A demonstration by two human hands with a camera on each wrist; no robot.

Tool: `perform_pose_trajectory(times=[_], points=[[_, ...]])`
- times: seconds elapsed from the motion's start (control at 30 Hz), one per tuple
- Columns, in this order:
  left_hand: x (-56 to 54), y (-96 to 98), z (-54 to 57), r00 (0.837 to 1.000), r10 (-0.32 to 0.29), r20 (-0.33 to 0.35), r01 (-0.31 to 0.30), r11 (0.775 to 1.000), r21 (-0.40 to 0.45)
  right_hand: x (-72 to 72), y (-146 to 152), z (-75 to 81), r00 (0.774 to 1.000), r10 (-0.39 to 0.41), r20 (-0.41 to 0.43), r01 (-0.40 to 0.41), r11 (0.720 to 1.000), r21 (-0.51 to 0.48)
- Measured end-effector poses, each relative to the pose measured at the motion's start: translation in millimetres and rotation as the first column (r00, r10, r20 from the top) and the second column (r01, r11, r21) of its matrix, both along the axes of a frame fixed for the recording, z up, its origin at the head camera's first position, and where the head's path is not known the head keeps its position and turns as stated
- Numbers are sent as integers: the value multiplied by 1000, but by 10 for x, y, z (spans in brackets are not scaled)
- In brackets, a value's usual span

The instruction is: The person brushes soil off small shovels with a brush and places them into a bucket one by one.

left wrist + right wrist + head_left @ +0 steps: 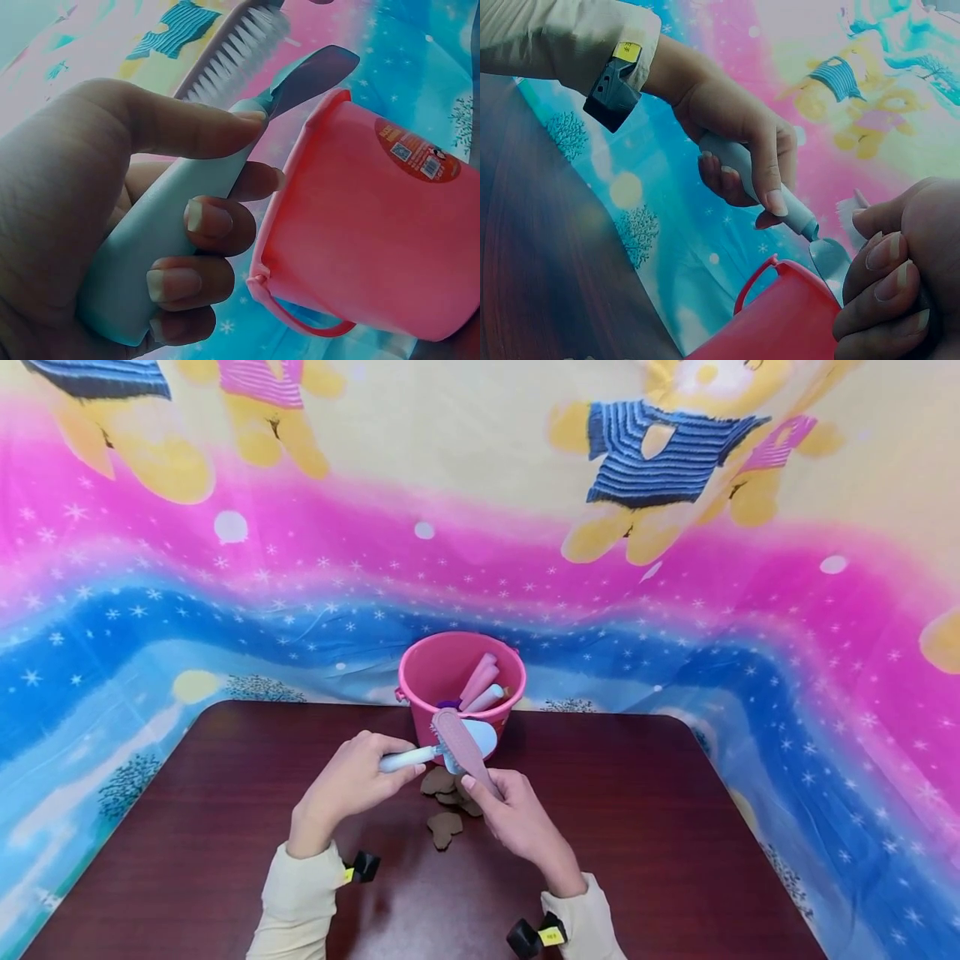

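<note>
My left hand (348,785) grips the pale blue-green handle of a small trowel (161,217), its thumb lying along the neck. The trowel's rounded blade (319,71) points to the right, just in front of the bucket. In my right hand (521,820) is a mauve-backed brush (467,747), held by its lower end. White bristles (241,56) face the trowel, and the brush crosses over the blade in the head view. Right-hand fingers hide the brush's handle in the right wrist view. Brown flat, irregular pieces (445,828) lie on the table below both hands.
A pink bucket (406,681) stands at the table's back edge, with pink and pale blue handles (480,681) inside it. The dark wood table (660,843) meets a colourful printed cloth (495,560) behind and at the sides. Both wrists carry small black cameras (366,866).
</note>
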State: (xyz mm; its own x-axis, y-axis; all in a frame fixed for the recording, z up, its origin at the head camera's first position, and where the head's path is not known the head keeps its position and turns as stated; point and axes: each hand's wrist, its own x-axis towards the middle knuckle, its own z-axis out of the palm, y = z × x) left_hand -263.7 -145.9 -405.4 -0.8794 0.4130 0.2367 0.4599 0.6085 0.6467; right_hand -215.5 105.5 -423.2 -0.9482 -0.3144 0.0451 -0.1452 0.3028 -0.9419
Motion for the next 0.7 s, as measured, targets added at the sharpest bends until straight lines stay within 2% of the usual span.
perform_pose_trajectory(times=[0.43, 0.7], points=[[43, 22, 57, 1000, 3, 2, -3, 1000, -7, 2, -31, 9, 999, 24, -26, -23, 998, 57], [39, -6, 52, 1000, -11, -23, 11, 1000, -9, -5, -34, -1, 999, -12, -37, 15, 997, 79]])
